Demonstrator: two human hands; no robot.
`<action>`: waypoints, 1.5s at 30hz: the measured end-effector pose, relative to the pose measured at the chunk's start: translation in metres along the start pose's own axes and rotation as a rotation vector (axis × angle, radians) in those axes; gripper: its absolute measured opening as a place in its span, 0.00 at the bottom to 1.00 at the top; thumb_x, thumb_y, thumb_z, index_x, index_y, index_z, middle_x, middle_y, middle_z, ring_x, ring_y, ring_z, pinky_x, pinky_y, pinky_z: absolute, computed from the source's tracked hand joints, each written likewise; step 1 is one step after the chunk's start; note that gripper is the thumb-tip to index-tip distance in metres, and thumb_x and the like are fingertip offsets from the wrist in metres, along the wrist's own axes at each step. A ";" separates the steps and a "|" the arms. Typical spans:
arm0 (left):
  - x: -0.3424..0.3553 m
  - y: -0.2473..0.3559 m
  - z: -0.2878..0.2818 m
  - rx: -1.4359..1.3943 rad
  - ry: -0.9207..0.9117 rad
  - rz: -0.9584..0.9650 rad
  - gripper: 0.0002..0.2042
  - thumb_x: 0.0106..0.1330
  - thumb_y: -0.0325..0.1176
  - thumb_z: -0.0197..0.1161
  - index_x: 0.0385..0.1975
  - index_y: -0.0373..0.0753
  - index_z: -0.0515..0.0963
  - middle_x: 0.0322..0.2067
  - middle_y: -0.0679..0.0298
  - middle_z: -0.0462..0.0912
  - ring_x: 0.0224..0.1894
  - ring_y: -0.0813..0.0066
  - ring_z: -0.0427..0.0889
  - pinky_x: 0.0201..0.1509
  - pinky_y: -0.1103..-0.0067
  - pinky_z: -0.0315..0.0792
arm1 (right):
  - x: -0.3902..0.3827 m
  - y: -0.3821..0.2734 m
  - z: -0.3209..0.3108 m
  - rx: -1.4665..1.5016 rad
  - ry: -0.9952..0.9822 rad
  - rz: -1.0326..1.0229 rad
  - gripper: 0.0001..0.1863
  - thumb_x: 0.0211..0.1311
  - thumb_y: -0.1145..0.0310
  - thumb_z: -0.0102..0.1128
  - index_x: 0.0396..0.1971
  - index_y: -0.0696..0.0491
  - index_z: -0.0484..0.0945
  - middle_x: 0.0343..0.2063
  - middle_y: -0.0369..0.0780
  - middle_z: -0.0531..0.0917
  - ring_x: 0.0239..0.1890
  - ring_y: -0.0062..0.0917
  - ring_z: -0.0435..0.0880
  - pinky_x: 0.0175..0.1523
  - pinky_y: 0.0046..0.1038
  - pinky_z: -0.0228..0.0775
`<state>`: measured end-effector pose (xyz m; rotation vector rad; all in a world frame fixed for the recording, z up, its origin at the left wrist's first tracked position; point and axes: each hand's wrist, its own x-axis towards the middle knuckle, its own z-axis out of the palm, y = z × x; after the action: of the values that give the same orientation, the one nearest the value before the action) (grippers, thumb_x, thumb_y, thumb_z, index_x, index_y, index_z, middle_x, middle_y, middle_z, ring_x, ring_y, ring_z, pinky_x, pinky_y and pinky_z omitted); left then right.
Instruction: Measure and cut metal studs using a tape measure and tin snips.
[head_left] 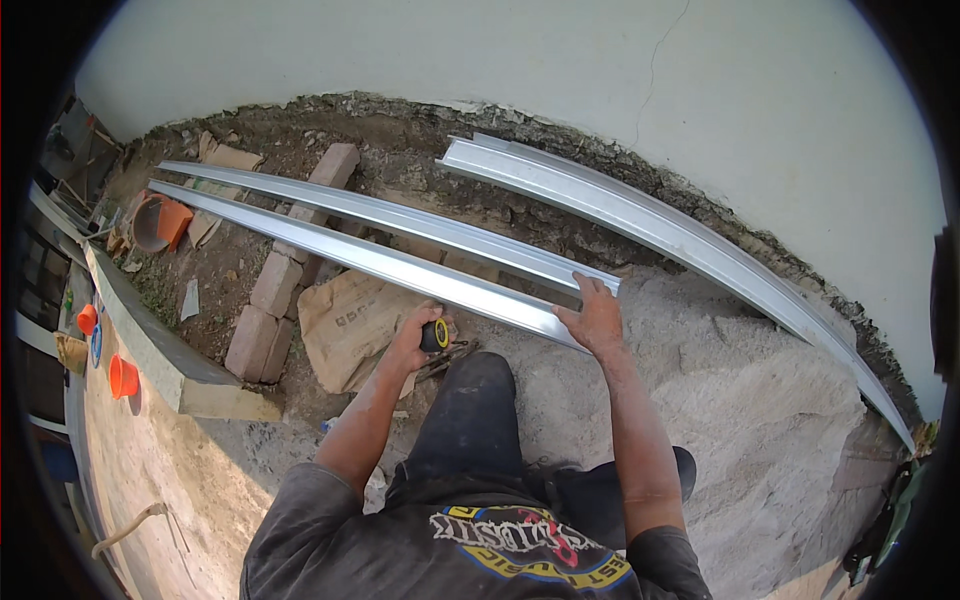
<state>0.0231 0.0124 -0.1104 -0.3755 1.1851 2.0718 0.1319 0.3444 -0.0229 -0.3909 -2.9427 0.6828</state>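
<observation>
My left hand [413, 338] is closed on a black and yellow tape measure [434, 337], just below the nearer silver metal channel [380, 270]. My right hand [595, 315] has its fingers spread over the right-hand ends of two channels, thumb at the nearer one and fingertips on the farther one [420, 220]. Both long channels slant up to the left, across a row of concrete blocks [275, 288]. A crumpled brown paper sack [340, 330] lies on the ground under them, with some small dark items beside my left hand that I cannot make out.
More channels [640, 225] lie along the white wall [500, 50]. A pale sand heap [730, 420] spreads to my right. At left are a low concrete edge [160, 340], an orange bucket [124, 377] and an orange and dark container [160, 220]. My knee is bent below the channels.
</observation>
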 end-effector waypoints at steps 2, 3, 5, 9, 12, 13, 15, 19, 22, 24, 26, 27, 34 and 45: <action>-0.014 -0.009 -0.020 0.175 0.103 -0.013 0.18 0.65 0.35 0.63 0.50 0.34 0.72 0.39 0.54 0.81 0.31 0.62 0.84 0.30 0.66 0.80 | 0.011 0.017 -0.018 0.141 0.193 0.065 0.36 0.57 0.56 0.70 0.64 0.56 0.70 0.58 0.52 0.76 0.60 0.44 0.76 0.63 0.42 0.70; -0.012 -0.017 -0.040 0.212 0.131 0.007 0.17 0.63 0.34 0.65 0.47 0.31 0.75 0.36 0.56 0.82 0.32 0.67 0.82 0.33 0.69 0.79 | 0.018 0.029 -0.025 0.249 0.270 0.095 0.35 0.60 0.56 0.69 0.64 0.56 0.71 0.57 0.52 0.76 0.59 0.42 0.77 0.62 0.41 0.69; -0.013 -0.031 -0.078 0.300 0.206 0.043 0.18 0.60 0.35 0.67 0.46 0.31 0.77 0.36 0.57 0.82 0.33 0.68 0.82 0.36 0.69 0.78 | 0.024 0.029 -0.048 0.370 0.250 0.283 0.32 0.63 0.58 0.67 0.64 0.57 0.71 0.57 0.51 0.77 0.54 0.37 0.80 0.58 0.37 0.73; -0.026 -0.053 -0.105 0.658 0.486 -0.056 0.27 0.49 0.39 0.73 0.47 0.30 0.78 0.38 0.55 0.83 0.40 0.65 0.82 0.45 0.71 0.76 | 0.008 0.042 -0.042 0.349 0.259 0.277 0.31 0.66 0.60 0.64 0.65 0.57 0.70 0.60 0.49 0.76 0.53 0.33 0.81 0.55 0.36 0.75; -0.037 -0.065 -0.129 1.088 0.578 -0.018 0.35 0.44 0.42 0.75 0.53 0.28 0.75 0.41 0.48 0.84 0.45 0.56 0.83 0.51 0.69 0.76 | -0.001 0.036 -0.034 0.350 0.234 0.263 0.30 0.67 0.60 0.63 0.65 0.56 0.70 0.60 0.50 0.76 0.54 0.34 0.81 0.56 0.38 0.75; -0.039 -0.071 -0.132 1.082 0.576 -0.034 0.35 0.44 0.42 0.75 0.53 0.28 0.75 0.41 0.48 0.84 0.45 0.56 0.83 0.51 0.69 0.76 | -0.001 0.039 -0.031 0.383 0.234 0.294 0.30 0.68 0.60 0.63 0.65 0.57 0.70 0.60 0.50 0.76 0.55 0.34 0.80 0.56 0.38 0.75; -0.042 -0.083 -0.138 1.261 0.606 -0.086 0.39 0.43 0.44 0.75 0.55 0.28 0.73 0.44 0.43 0.83 0.50 0.50 0.82 0.54 0.67 0.76 | 0.000 0.045 -0.028 0.409 0.226 0.330 0.30 0.68 0.60 0.63 0.65 0.58 0.69 0.60 0.51 0.75 0.56 0.35 0.80 0.57 0.38 0.75; -0.039 -0.111 -0.156 1.405 0.613 -0.106 0.39 0.44 0.42 0.76 0.57 0.30 0.72 0.47 0.42 0.82 0.53 0.48 0.81 0.57 0.65 0.75 | 0.006 0.051 -0.036 0.539 0.243 0.381 0.31 0.68 0.59 0.63 0.66 0.58 0.68 0.59 0.50 0.76 0.55 0.34 0.79 0.56 0.38 0.75; -0.043 -0.128 -0.168 1.384 0.551 -0.192 0.39 0.46 0.39 0.76 0.60 0.32 0.69 0.50 0.39 0.80 0.56 0.47 0.79 0.58 0.63 0.75 | 0.016 0.056 -0.042 0.783 0.280 0.462 0.31 0.68 0.58 0.63 0.66 0.58 0.68 0.56 0.49 0.77 0.52 0.33 0.80 0.54 0.36 0.76; -0.052 -0.132 -0.177 1.495 0.577 -0.135 0.36 0.48 0.38 0.73 0.60 0.31 0.70 0.49 0.39 0.81 0.54 0.46 0.80 0.57 0.63 0.75 | 0.028 0.059 -0.045 0.966 0.305 0.519 0.32 0.68 0.57 0.63 0.66 0.57 0.68 0.54 0.49 0.77 0.50 0.33 0.80 0.53 0.36 0.77; -0.049 -0.122 -0.166 1.454 0.540 0.014 0.31 0.51 0.36 0.71 0.57 0.31 0.73 0.45 0.42 0.83 0.51 0.47 0.83 0.55 0.64 0.76 | 0.046 0.075 -0.050 1.283 0.334 0.638 0.33 0.68 0.55 0.64 0.65 0.57 0.67 0.52 0.49 0.77 0.48 0.33 0.80 0.51 0.35 0.77; -0.048 -0.117 -0.157 1.431 0.576 0.100 0.28 0.53 0.36 0.70 0.54 0.31 0.75 0.41 0.44 0.84 0.47 0.49 0.84 0.53 0.64 0.76 | 0.057 0.091 -0.045 1.363 0.350 0.671 0.35 0.68 0.53 0.64 0.66 0.58 0.65 0.54 0.51 0.76 0.50 0.36 0.80 0.52 0.37 0.77; -0.053 -0.027 -0.082 1.000 0.400 0.404 0.15 0.61 0.30 0.67 0.45 0.31 0.78 0.33 0.59 0.83 0.34 0.74 0.81 0.39 0.77 0.75 | 0.127 0.108 -0.018 1.901 0.529 0.787 0.39 0.67 0.52 0.65 0.66 0.61 0.60 0.61 0.57 0.68 0.62 0.51 0.72 0.68 0.55 0.64; -0.005 0.062 0.110 0.486 -0.019 0.430 0.17 0.70 0.31 0.63 0.54 0.29 0.72 0.39 0.61 0.81 0.38 0.75 0.82 0.46 0.79 0.80 | 0.127 0.098 -0.013 2.070 0.726 0.719 0.27 0.66 0.60 0.67 0.57 0.60 0.69 0.52 0.51 0.74 0.51 0.47 0.80 0.58 0.55 0.75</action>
<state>-0.0065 0.0824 -0.0094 0.1436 1.8202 2.0253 0.0336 0.4687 -0.0501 -0.9172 -0.4074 2.2371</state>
